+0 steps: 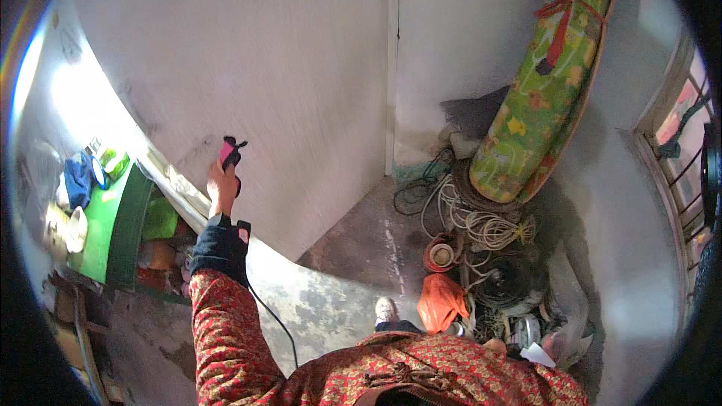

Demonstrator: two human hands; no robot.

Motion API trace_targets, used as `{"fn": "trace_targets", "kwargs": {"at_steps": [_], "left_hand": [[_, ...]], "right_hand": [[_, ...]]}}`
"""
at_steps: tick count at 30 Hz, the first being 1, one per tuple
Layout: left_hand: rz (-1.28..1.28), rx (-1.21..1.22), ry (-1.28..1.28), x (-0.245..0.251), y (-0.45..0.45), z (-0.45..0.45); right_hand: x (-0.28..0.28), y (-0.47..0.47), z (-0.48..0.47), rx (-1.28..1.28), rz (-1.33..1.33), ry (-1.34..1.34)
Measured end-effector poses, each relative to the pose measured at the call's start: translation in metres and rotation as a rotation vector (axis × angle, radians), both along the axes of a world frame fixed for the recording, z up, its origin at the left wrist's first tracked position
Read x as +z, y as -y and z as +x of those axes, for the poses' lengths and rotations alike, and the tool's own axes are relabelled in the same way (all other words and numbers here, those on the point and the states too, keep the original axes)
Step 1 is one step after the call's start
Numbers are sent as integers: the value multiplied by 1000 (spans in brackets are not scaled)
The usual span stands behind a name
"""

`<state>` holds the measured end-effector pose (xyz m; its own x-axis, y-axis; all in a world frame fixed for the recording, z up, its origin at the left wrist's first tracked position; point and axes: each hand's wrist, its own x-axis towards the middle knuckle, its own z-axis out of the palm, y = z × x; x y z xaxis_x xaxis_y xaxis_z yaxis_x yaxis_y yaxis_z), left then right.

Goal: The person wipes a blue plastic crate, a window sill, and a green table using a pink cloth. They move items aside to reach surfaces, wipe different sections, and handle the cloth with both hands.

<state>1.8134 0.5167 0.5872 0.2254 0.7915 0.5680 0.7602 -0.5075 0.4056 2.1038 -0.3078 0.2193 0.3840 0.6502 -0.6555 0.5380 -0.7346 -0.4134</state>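
My left hand (223,186) is stretched out to the left, near the pale wall. Its fingers are closed around a pink and black handheld tool (227,151), whose exact kind I cannot make out. A dark cuff and a small strapped device (243,231) sit at that wrist, and a black cable (276,318) hangs below. My right hand (495,346) seems to show only as a small patch at the front edge of my red patterned jacket (389,366). What it does is hidden.
Rolled green patterned matting (530,118), tied in red, leans in the corner. Below it lie coiled pale cables (479,225), a black coil (502,282) and an orange plastic bag (441,304). A green-topped table (98,242) with items stands left. A barred window (685,175) is right.
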Motion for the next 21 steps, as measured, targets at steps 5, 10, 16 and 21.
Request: {"fn": "trace_targets", "kwargs": {"at_steps": [5,10,16,21], "left_hand": [[-66,159,9,-11,-55,-12],[65,141,63,-12,-83,-20],[-26,163,163,-8,-153,-7],[-72,162,181,-23,-247,9]], "right_hand": [[39,-148,64,57,1,51],[92,-315,124,-61,208,95],[132,-475,147,-131,443,149],[145,-558,120,-80,446,253]]}}
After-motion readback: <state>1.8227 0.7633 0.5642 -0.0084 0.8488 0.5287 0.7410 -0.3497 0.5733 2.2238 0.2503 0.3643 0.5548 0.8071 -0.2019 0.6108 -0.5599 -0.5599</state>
